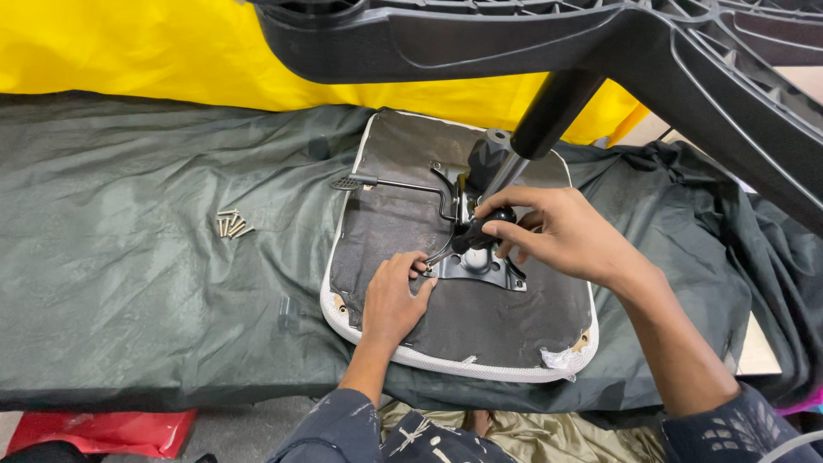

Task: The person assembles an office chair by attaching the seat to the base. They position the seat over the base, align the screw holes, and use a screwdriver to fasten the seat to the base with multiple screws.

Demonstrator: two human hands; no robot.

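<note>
An upturned office chair seat (386,214) lies bottom-up on a dark green cloth, its grey underside edged in white mesh. A black metal tilt mechanism plate (480,266) is on its middle, with a lever (377,182) reaching left and a gas lift column (549,111) rising to the black star base (531,43) overhead. My left hand (390,300) rests on the seat, fingertips at the plate's left corner. My right hand (561,231) grips a black knob (487,230) on the mechanism.
A small pile of several screws (231,225) lies on the dark green cloth (129,257) to the left. A yellow sheet (129,51) covers the back. A red object (94,429) sits on the floor at lower left.
</note>
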